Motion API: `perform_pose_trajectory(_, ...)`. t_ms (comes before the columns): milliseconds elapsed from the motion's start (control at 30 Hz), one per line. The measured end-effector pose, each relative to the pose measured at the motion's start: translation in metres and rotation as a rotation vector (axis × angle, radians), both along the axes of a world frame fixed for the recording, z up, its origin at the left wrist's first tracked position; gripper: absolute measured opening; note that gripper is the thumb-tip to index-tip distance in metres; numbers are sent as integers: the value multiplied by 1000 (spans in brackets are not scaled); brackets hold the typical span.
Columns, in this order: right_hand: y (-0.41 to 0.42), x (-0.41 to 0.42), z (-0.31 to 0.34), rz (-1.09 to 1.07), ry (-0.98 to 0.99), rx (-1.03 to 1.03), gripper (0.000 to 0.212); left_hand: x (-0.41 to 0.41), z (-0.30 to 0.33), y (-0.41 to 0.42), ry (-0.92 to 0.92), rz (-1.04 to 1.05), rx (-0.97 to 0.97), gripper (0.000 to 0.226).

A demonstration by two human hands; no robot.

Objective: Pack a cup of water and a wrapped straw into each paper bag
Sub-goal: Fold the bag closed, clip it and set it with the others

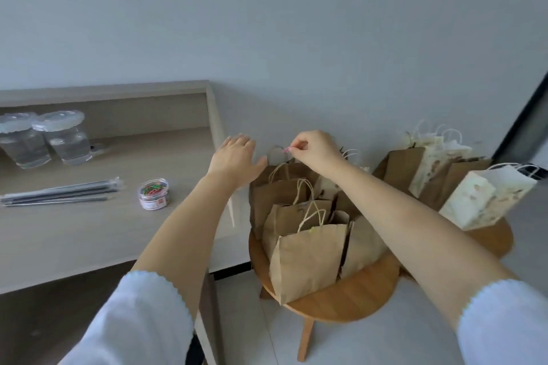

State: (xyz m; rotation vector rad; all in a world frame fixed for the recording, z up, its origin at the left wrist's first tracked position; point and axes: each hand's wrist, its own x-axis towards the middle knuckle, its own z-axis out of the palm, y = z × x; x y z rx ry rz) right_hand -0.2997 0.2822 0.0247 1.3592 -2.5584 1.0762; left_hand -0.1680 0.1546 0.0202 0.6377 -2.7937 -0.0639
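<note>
So, using the round wooden stool (341,299) as the anchor: a bunch of brown paper bags (308,258) stand packed together on its seat. I count about six, but they overlap, so that's rough. Their tops are mostly folded shut, with twine handles sticking up.

Behind and to the right of that stool sits a second cluster, on what looks like another wooden stool, mostly hidden: roughly three white patterned bags (486,201) mixed with a couple of brown ones.

The right hand (314,148) is over the far side of the stool, fingers pinched together on a small pink thing (287,150) at the top of the rearmost brown bag. It's too small to say for sure what it is. The left hand (237,157) hovers just left of that same bag with its fingers straight and spread; its grip is apart and holds nothing.

Left of the stool is the tabletop (89,234). On it are two lidded clear cups of water (47,139) side by side at the back, and nearer, a bundle of wrapped straws (59,191) lying flat, maybe three or four. One small clear tub of coloured paper clips (153,193) sits between the straws and the stool.
</note>
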Motion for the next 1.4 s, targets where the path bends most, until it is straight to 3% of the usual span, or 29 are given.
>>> perform_pose_trajectory(333, 209, -74, -30, -391, -92, 25, 9, -125, -40, 170, -79, -463, -11, 56)
perform_pose_trajectory(833, 485, -236, -59, -536, -212, 51, 5, -324, -79, 447, -110, -706, 1, 51)
perform_pose_trajectory(1033, 540, -294, -66, -583, -213, 61, 8, -381, -84, 498, -142, -720, 10, 53)
perform_pose_trajectory(1400, 564, -444, -99, -616, -264, 113, 21, -538, -125, 508, -260, -601, 48, 51)
